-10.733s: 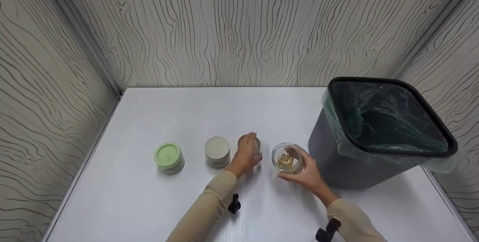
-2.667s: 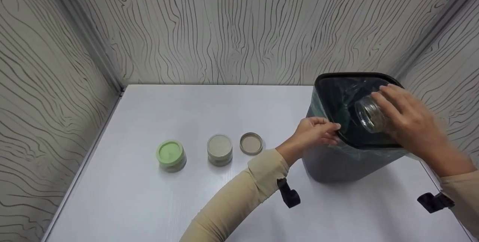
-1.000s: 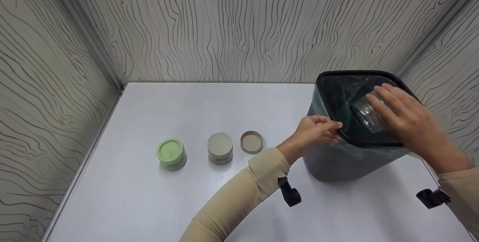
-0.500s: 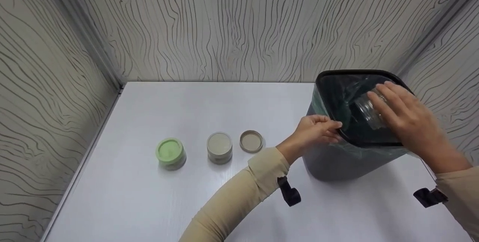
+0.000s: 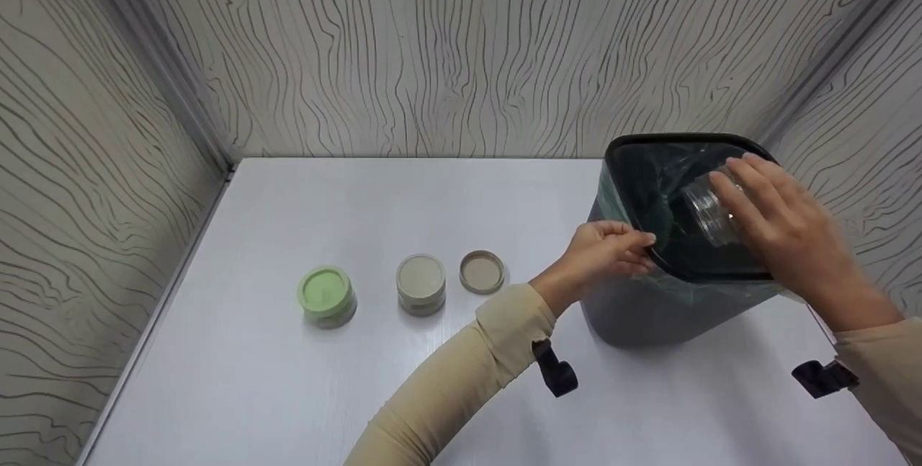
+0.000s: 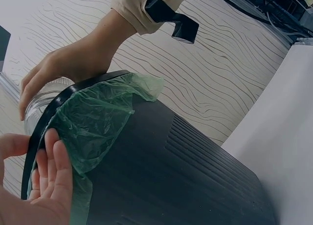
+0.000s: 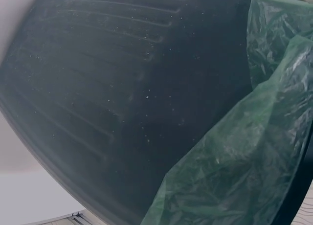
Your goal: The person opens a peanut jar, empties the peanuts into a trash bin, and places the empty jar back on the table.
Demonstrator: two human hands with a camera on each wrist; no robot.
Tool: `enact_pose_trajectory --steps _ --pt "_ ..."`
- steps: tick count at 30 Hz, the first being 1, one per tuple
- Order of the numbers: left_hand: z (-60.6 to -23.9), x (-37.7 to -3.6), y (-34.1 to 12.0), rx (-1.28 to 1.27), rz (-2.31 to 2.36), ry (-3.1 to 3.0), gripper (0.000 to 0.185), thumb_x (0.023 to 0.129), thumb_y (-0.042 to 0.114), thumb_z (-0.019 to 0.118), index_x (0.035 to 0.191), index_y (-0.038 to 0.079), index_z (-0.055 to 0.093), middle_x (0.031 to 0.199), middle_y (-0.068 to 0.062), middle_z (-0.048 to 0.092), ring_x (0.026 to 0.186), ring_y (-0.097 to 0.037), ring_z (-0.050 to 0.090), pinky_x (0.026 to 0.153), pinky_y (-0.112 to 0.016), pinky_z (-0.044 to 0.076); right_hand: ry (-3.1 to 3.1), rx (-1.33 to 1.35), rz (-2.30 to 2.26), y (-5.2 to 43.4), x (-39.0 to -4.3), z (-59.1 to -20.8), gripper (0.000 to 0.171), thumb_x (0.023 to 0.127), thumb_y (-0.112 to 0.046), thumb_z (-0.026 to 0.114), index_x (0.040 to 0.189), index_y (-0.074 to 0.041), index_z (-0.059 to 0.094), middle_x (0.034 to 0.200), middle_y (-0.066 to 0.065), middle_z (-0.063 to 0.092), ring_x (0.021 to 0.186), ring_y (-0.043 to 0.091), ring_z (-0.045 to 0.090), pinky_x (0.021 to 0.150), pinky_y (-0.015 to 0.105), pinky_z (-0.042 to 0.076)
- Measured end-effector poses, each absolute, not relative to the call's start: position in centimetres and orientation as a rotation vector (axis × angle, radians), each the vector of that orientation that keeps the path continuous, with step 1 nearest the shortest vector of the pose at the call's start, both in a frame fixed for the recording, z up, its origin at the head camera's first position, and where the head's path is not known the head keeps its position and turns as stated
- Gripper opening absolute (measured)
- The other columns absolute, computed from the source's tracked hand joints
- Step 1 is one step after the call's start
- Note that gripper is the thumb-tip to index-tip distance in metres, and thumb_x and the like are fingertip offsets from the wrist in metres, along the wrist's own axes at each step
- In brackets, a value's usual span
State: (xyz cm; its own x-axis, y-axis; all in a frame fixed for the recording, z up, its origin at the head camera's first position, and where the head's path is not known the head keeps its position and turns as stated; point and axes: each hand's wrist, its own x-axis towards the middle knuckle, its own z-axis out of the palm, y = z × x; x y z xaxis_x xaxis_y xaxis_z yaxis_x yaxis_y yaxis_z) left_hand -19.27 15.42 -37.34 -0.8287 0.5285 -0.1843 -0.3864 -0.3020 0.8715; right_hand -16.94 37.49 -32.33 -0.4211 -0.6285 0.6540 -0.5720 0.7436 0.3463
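Observation:
In the head view my right hand [image 5: 792, 235] holds a clear glass jar [image 5: 706, 212] over the bin's opening. The jar is tipped on its side, its mouth toward the left; its inside is largely hidden. My left hand [image 5: 605, 253] pinches the rim of the grey trash bin [image 5: 641, 315] at the near left corner. In the left wrist view its thumb and fingers [image 6: 61, 171] lie on either side of the black rim [image 6: 49, 112], over the green bin liner [image 6: 98, 122]. The right wrist view shows only the bin's side and the liner [image 7: 234, 161].
A loose brown-grey lid [image 5: 482, 271] lies on the white table [image 5: 288, 394]. To its left stand a jar with a beige lid [image 5: 421, 282] and a jar with a green lid [image 5: 325, 295]. Wood-patterned walls [image 5: 432, 55] enclose the table's back and sides.
The jar, upright with nuts inside in the oldest frame, has moved right over the bin and is tipped. My left hand has left the lid for the bin rim. Lately only slight jar motion shows.

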Motion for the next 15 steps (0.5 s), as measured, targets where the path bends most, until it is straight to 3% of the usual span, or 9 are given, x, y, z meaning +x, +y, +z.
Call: enact_pose_trajectory --steps 15 --pt "-37.41 -19.37 15.2 0.185 2.157 1.376 0.02 0.087 0.005 0.065 0.069 0.011 0.059 0.059 -0.001 0.063 0.051 -0.007 0.061 0.051 -0.015 0.052 -2.139 0.938 -0.183 37.15 -16.38 -31.64 0.041 0.106 -0.017 0.027 0.128 0.002 0.055 0.128 0.028 0.054 0.125 0.041 0.047 0.126 0.024 0.011"
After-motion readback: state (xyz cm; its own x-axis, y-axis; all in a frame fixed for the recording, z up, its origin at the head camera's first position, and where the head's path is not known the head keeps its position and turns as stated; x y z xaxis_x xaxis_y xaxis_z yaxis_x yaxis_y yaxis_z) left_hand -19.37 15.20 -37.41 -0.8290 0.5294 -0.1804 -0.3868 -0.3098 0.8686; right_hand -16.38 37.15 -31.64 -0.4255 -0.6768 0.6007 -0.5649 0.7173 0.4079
